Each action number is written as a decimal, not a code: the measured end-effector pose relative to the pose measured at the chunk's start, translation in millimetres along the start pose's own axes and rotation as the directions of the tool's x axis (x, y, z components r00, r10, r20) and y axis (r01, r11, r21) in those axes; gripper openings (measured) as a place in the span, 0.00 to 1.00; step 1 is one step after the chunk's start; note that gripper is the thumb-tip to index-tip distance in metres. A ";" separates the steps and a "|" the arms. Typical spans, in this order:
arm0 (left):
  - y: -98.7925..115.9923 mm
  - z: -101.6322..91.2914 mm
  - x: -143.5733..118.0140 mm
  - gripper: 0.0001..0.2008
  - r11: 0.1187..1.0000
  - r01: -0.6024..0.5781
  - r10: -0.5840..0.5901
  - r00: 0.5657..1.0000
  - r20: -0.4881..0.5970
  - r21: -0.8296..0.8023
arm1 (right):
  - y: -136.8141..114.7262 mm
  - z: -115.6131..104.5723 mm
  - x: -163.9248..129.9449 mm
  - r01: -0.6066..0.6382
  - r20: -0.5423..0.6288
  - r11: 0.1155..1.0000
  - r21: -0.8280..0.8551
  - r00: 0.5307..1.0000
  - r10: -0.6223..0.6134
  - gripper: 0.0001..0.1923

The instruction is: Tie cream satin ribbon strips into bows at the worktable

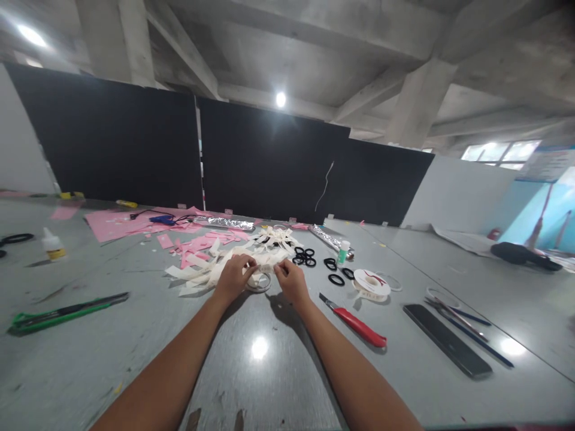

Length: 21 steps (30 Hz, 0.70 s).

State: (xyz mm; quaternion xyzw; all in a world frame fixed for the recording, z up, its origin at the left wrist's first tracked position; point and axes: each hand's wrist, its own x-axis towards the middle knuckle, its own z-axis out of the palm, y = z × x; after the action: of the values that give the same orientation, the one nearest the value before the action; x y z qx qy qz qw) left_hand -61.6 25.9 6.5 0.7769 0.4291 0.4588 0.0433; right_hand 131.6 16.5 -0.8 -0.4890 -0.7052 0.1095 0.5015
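On the left of the grey table [135, 353] lies a green cutter [63, 312]. Our left hand [233, 276] and right hand [291, 278] pinch a cream strip [265, 263] over a tape roll [259, 282] at centre; a red knife [357, 323] lies right.

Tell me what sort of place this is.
Probably a craft workshop in a bare industrial hall: a large grey worktable strewn with pink paper scraps, a red utility knife and glue bottle, under exposed concrete beams.
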 end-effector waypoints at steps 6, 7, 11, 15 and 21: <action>-10.7 -1.1 -1.3 0.09 0.990 0.144 -0.144 0.983 -0.114 -0.004 | 4.6 -6.4 3.2 -0.025 -0.044 1.000 0.016 0.999 0.026 0.12; -13.3 -2.3 -1.6 0.08 0.982 0.188 -0.186 0.970 -0.158 -0.002 | 4.8 -7.2 3.5 -0.029 -0.056 1.000 0.009 0.998 0.030 0.12; -21.2 -9.7 -2.9 0.12 0.920 0.385 -0.323 0.854 -0.409 0.077 | 5.6 -7.7 4.1 -0.024 -0.076 1.000 -0.001 0.997 0.024 0.12; -11.8 -12.6 -2.1 0.21 0.900 0.382 -0.253 0.849 -0.464 0.209 | 7.4 -3.4 4.4 -0.005 0.003 0.998 0.064 1.000 0.005 0.11; 17.4 2.5 -0.1 0.15 0.996 -0.061 0.058 0.997 0.041 0.059 | 7.3 3.3 4.3 0.100 0.112 0.979 0.175 0.986 -0.121 0.09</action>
State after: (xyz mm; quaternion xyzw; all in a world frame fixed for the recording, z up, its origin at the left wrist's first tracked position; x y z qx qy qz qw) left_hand -48.9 15.7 13.0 0.7992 0.4184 0.4312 0.0147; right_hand 133.1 24.7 -4.4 -0.3970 -0.7489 0.1706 0.5025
